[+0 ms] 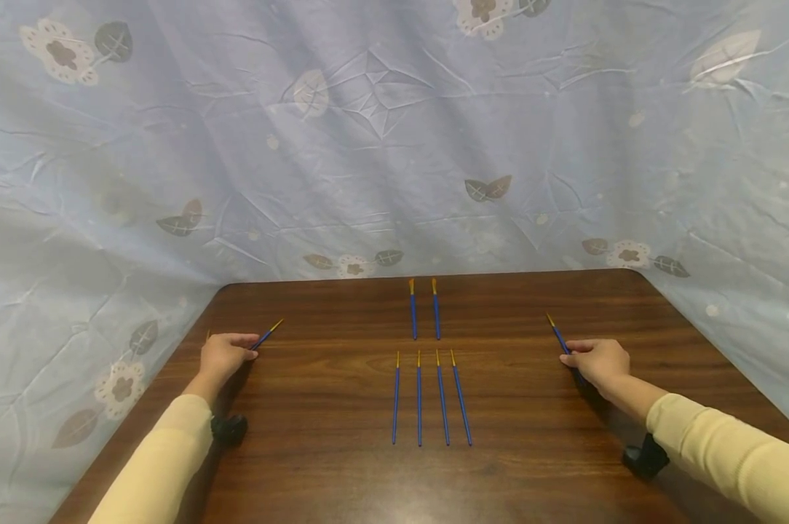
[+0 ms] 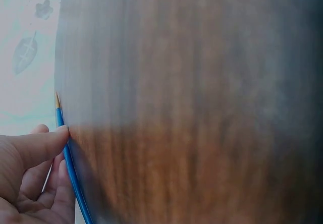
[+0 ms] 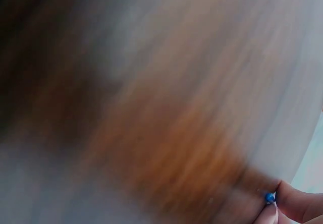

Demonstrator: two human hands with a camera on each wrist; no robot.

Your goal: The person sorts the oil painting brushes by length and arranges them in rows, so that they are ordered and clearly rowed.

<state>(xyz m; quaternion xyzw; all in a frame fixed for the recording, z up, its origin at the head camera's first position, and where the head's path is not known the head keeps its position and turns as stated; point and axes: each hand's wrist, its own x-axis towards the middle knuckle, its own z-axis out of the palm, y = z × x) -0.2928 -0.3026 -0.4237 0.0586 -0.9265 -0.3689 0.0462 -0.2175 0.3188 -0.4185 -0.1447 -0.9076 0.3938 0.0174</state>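
Left hand (image 1: 226, 355) closely pinches left brush (image 1: 264, 338), right hand (image 1: 602, 362) likewise right brush (image 1: 557, 334); I judge it a carrying step; next calls for avoiding the middle brushes (image 1: 419, 400) between.

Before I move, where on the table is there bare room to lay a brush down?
The table has wide bare patches between the left hand and the row of four brushes, between that row and the right hand, and nearer than the row. The middle is crowded, the far pair of brushes lying just beyond the row.
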